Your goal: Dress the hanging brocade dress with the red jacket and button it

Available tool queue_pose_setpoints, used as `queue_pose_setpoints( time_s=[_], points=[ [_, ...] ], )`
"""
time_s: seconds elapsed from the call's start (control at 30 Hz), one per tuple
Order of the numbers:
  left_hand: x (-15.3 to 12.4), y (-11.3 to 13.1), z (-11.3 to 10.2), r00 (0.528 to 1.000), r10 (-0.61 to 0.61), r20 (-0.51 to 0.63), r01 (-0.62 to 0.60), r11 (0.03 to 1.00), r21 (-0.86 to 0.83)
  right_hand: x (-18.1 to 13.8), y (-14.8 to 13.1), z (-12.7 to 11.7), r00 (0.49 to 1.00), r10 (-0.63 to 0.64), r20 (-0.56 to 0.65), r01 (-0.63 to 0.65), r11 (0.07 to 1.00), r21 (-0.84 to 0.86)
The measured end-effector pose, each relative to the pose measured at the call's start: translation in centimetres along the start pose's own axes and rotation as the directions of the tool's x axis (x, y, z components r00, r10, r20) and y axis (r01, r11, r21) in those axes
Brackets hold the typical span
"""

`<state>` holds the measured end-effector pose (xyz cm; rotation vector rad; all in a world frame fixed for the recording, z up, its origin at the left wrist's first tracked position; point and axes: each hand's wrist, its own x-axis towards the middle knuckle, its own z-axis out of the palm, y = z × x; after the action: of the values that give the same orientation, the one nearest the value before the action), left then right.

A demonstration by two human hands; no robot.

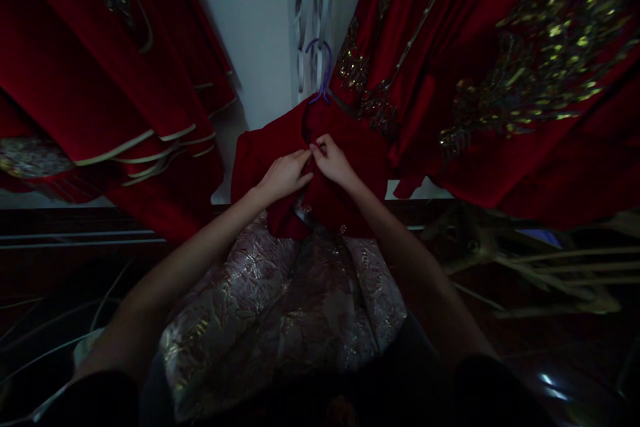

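A dark red garment [260, 147] hangs in front of me on a purple hanger [323, 70]. Below the red top spreads a pale brocade skirt [280, 307] with a shiny leaf pattern. My left hand [285, 173] and my right hand [333, 160] meet at the garment's front, just under the collar. Both have their fingers curled and pinched on the red cloth at the centre opening. What lies between the fingertips is too small and dark to make out.
More red garments hang close on both sides: one with cream piping [125, 140] at the left, one with gold embroidery [540, 67] at the right. A white wall [250, 27] stands behind. Pale wooden hangers [540, 267] lie at the lower right on a dark glossy floor.
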<state>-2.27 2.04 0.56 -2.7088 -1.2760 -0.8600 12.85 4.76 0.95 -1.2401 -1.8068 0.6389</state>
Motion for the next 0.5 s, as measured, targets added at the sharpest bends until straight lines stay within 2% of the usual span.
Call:
queue_pose_setpoints(
  time_s=[0.13, 0.27, 0.37, 0.5],
  points=[
    [-0.5, -0.6, 1.4, 0.963, -0.209, -0.169, 0.146, 0.935, -0.323, -0.5, 0.9, 0.8, 0.999, 0.042, 0.021, -0.046, 0.961, 0.272],
    [-0.3, -0.9, 3.0, 0.888, -0.376, -0.263, 0.178, 0.811, -0.558, -2.0, 1.6, 0.1, 0.998, 0.037, 0.046, -0.053, 0.9, 0.433],
    [-0.2, -0.6, 3.7, 0.879, -0.393, -0.271, 0.149, 0.765, -0.627, -3.0, 1.8, -0.1, 0.999, -0.016, 0.051, -0.011, 0.875, 0.485],
    [-0.7, -0.2, 3.5, 0.891, -0.363, -0.272, 0.1, 0.742, -0.663, -3.7, 2.3, 0.0, 0.996, -0.083, 0.026, 0.057, 0.851, 0.522]
  ],
)
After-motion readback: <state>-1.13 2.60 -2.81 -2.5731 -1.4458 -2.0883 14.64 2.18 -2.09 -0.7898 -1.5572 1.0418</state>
